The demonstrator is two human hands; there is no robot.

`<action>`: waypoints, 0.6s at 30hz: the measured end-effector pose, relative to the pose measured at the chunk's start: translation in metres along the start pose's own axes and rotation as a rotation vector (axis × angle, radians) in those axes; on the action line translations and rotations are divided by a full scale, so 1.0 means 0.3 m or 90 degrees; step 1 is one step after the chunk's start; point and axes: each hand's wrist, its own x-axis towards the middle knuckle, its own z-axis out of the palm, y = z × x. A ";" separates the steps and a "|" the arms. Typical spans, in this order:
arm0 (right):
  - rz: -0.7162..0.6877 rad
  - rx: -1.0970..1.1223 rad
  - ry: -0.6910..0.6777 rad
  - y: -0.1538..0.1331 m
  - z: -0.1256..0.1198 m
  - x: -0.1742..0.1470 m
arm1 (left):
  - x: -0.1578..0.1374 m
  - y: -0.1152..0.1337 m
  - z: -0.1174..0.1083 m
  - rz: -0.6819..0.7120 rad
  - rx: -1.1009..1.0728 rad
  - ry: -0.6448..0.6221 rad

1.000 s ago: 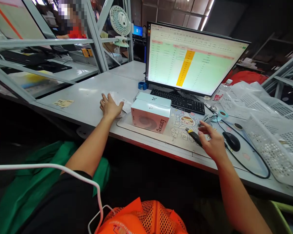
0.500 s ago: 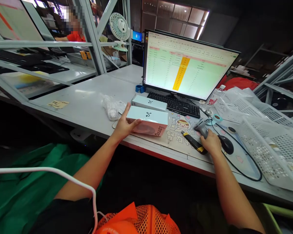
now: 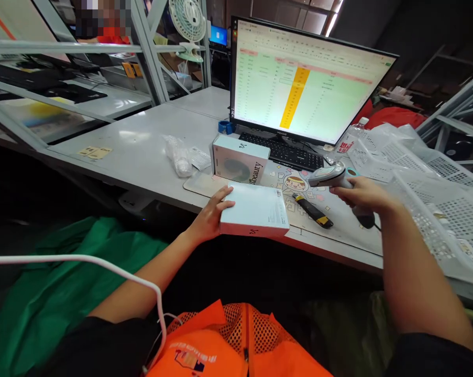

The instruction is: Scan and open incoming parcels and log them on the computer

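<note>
Left hand (image 3: 210, 217) clasps the pale box (image 3: 255, 208) by one side at the front edge of the table (image 3: 142, 139), seemingly to leave its printed face uncovered; right hand (image 3: 365, 193) grips the scanner (image 3: 327, 175), head free. Second box (image 3: 238, 162) stands behind.

One box behind another at the near edge of the worktop (image 3: 142, 162)
Clock centred on the box (image 3: 255, 207) in the left hand (image 3: 210, 217): the second box (image 3: 240, 159) stands behind it at 12, on the desk mat (image 3: 350, 231); keyboard (image 3: 285, 152) at 1, monitor (image 3: 307, 84) beyond it; scanner (image 3: 328, 175) in the right hand (image 3: 365, 193) at 2; cutter (image 3: 312, 210) on the mat at 3, baskets (image 3: 454, 207) farther out at 3; plastic wrap (image 3: 179, 157) at 10, cards (image 3: 97, 153) farther out at 10; tape roll (image 3: 225, 126) at 11.
</note>
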 end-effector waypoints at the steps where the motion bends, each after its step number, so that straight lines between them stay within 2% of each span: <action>1: -0.014 0.020 -0.048 -0.034 -0.035 -0.044 | -0.004 0.004 0.012 0.016 0.000 0.014; 4: -0.023 0.020 -0.144 -0.144 -0.085 -0.142 | -0.018 0.003 0.049 0.057 -0.003 0.046; 8: -0.066 -0.068 -0.164 -0.226 -0.055 -0.152 | -0.032 -0.024 0.080 0.053 0.038 0.039; 11: -0.087 -0.046 -0.141 -0.202 -0.013 -0.107 | -0.030 -0.038 0.074 0.029 0.059 0.021; 14: -0.068 0.026 -0.116 -0.144 0.020 -0.072 | -0.022 -0.034 0.046 0.026 0.043 -0.006; 18: -0.037 0.069 -0.136 -0.104 0.026 -0.078 | -0.012 -0.022 0.011 0.026 0.036 -0.045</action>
